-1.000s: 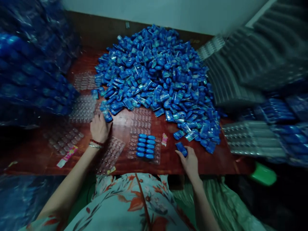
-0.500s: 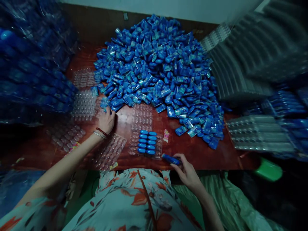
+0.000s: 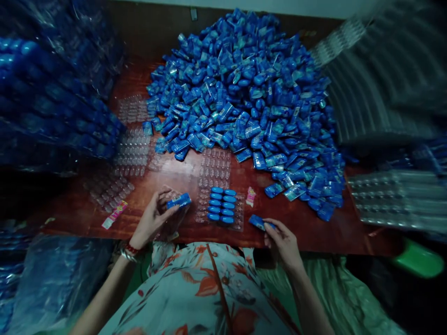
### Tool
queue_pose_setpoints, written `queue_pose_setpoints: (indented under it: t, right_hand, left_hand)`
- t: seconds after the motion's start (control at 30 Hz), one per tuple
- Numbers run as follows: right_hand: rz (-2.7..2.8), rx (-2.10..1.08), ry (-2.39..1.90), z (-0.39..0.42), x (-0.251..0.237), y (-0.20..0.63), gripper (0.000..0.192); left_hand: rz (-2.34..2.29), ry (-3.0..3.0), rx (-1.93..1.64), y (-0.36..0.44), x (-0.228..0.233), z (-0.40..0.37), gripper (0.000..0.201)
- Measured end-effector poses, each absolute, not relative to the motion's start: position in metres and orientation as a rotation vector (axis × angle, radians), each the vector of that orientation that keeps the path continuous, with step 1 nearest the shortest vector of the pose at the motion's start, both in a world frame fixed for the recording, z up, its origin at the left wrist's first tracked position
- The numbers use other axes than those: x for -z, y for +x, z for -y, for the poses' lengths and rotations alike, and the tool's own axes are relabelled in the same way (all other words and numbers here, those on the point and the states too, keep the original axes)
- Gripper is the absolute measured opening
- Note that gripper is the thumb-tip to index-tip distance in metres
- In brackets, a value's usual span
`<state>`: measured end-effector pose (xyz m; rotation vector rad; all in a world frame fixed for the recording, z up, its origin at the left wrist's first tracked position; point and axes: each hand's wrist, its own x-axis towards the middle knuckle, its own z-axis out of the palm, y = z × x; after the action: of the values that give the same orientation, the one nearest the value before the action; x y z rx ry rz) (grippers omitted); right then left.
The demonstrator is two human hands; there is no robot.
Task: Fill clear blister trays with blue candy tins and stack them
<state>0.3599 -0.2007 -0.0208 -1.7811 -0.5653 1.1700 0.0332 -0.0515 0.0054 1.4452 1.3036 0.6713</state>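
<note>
A blue packet [image 3: 179,201] is pinched between the thumb and fingers of the left hand [image 3: 153,217], held just above the near edge of the wooden table [image 3: 307,232] and over an empty clear blister tray [image 3: 172,223] that is partly hidden under the hand; red and silver bracelets [image 3: 128,251] are worn at that wrist. A second blue packet [image 3: 258,222] is pinched at the fingertips of the right hand [image 3: 282,239], just beside the right edge of the partly filled blister tray [image 3: 220,204]. In that tray two columns of blue packets are seated in the nearer pockets, five in each so far as can be counted, while the farther pockets are bare. A small pink and white wrapper [image 3: 250,197] lies just to the right of the tray, and another pink label strip [image 3: 114,215] lies to the left, near more empty clear trays [image 3: 131,153]. Beyond these a large heap of loose blue packets [image 3: 244,93] covers the far half of the table; printing is seen on the packets but cannot be read. Filled trays wrapped in clear film are stacked at the left [image 3: 52,107], and stacks of trays stand at the right [image 3: 394,200]. Compared with a second ago, the left hand has been drawn back from the foot of the heap with its packet to the near edge, and the right hand, packet in its grip throughout, has been shifted little; the count in the tray is unchanged
</note>
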Motion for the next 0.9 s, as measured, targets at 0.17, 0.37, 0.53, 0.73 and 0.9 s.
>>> queue_pose_setpoints:
  t: [0.17, 0.37, 0.53, 0.73, 0.9]
  right_hand:
    - [0.598, -1.256, -1.758, 0.202, 0.028, 0.363, 0.06]
    - [0.675, -0.936, -1.928, 0.211, 0.026, 0.347, 0.039]
    - [0.87, -1.111, -1.838, 0.208, 0.016, 0.313, 0.031]
    - [1.804, -0.569, -1.736, 0.202, 0.018, 0.3, 0.027]
    - [2.18, -0.204, -1.76, 0.199, 0.019, 0.298, 0.031]
  left_hand:
    - [-1.263, 1.455, -0.537, 0.039, -0.009, 0.072, 0.041]
    - [-1.122, 1.766, -0.374, 0.039, 0.003, 0.09, 0.039]
    - [-1.189, 2.126, -0.358, 0.04, 0.024, 0.11, 0.037]
    - [-1.195, 2.464, -0.438, 0.044, 0.021, 0.123, 0.039]
    - [-0.914, 2.623, -0.331, 0.059, 0.013, 0.118, 0.035]
